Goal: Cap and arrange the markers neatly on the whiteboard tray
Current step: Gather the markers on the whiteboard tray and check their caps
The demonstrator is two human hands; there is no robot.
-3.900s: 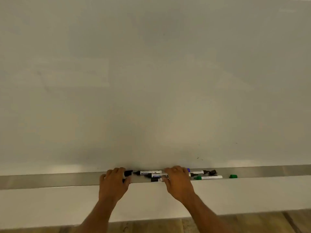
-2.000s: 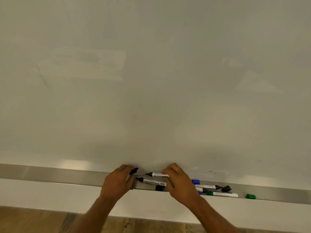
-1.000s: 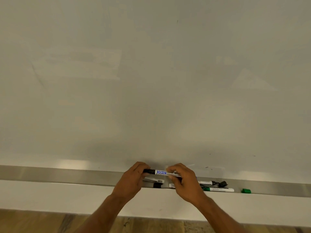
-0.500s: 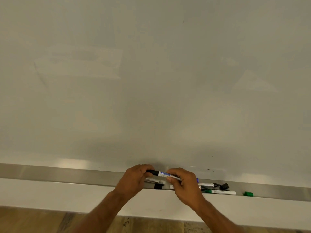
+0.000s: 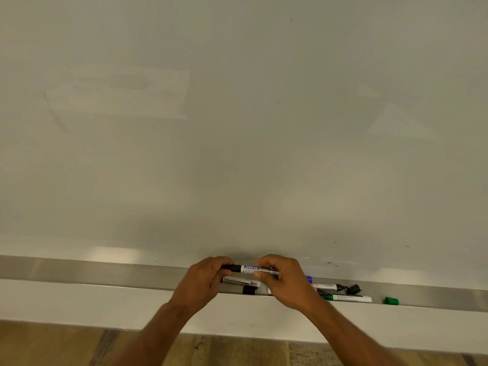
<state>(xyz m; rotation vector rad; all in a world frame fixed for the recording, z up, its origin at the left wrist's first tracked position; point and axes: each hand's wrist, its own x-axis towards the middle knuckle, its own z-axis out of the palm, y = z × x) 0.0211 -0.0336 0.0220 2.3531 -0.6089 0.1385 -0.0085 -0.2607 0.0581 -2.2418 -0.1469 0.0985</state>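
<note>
— What do you have in hand?

— I hold one black marker (image 5: 257,269) level above the whiteboard tray (image 5: 105,272), close to the whiteboard (image 5: 237,128). My left hand (image 5: 203,282) is clenched around its black left end, my right hand (image 5: 286,280) pinches the white barrel from the right. Whether that black end is a cap fully seated, I cannot tell; my fingers cover the joint.

— And the rest of the markers?

— They lie in the tray below my hands. A second black marker (image 5: 239,280) lies between my hands, its left end hidden behind the left hand. Just near of it is a small black piece (image 5: 248,290), maybe a cap or a marker end; too little of it shows. To the right, a blue tip (image 5: 309,279) peeks out past my right hand, the rest hidden. Beside it lies a marker with a bare black nib (image 5: 327,287), and a loose black cap (image 5: 353,289) sits just off that nib.

— Any green?

— A green marker (image 5: 347,298) lies nearest the tray's front edge, its left end touching my right wrist in the view. A loose green cap (image 5: 391,301) sits apart, further right. Wooden floor (image 5: 52,344) shows below the wall.
</note>
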